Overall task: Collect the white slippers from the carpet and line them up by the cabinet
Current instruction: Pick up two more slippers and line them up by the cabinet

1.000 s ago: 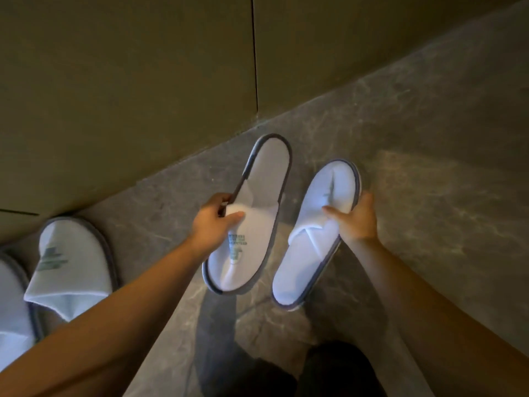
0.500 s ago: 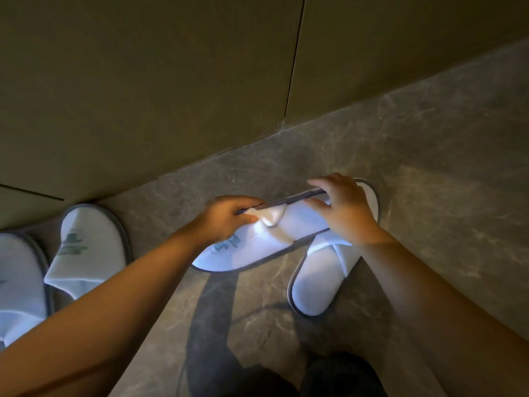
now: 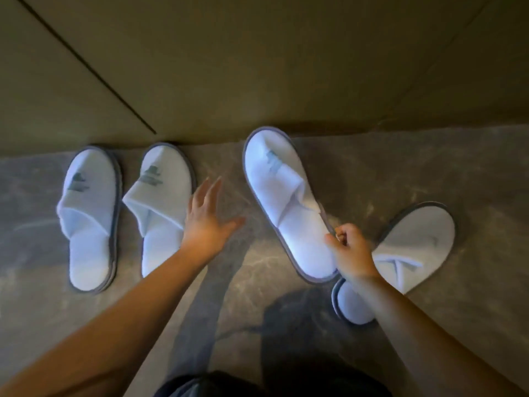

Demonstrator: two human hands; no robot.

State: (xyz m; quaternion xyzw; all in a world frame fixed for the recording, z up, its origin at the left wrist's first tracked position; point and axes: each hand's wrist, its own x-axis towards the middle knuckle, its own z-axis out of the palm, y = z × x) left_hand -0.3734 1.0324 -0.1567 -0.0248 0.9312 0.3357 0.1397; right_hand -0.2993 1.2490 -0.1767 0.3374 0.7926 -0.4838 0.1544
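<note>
Head view, single frame. Four white slippers with grey edging lie on a grey marbled floor (image 3: 357,173), along the foot of an olive-brown cabinet (image 3: 257,67) that fills the upper half of the frame.

Far-left slipper (image 3: 90,219): flat on the floor at left centre, toe toward the cabinet, grey logo on the strap. Second slipper (image 3: 161,207): just beside it to the right, same heading, also with a logo; its heel end is hidden behind the left forearm. These two sit parallel, close together but apart.

Third slipper (image 3: 286,204): centre right of the frame, toe up against the cabinet base, heel angled toward lower right. Its strap is folded up on the right side. The right hand (image 3: 350,250) is at the right edge of this slipper near the heel; fingers curled, thumb and forefinger pinching the grey rim. Whether the heel rests on the floor or is lifted, cannot tell.

Fourth slipper (image 3: 412,250): right of the frame, lying slantwise, toe toward upper right, heel at lower centre right and crossed by the right forearm. Its heel sits just below the heel of the third slipper; touching or not, cannot tell.

Left hand (image 3: 209,222): in the gap between the second and third slippers, above the floor, fingers straight and spread wide, holding nothing. Slight motion blur on it.

Dark clothing (image 3: 257,385) shows at the bottom centre edge.
</note>
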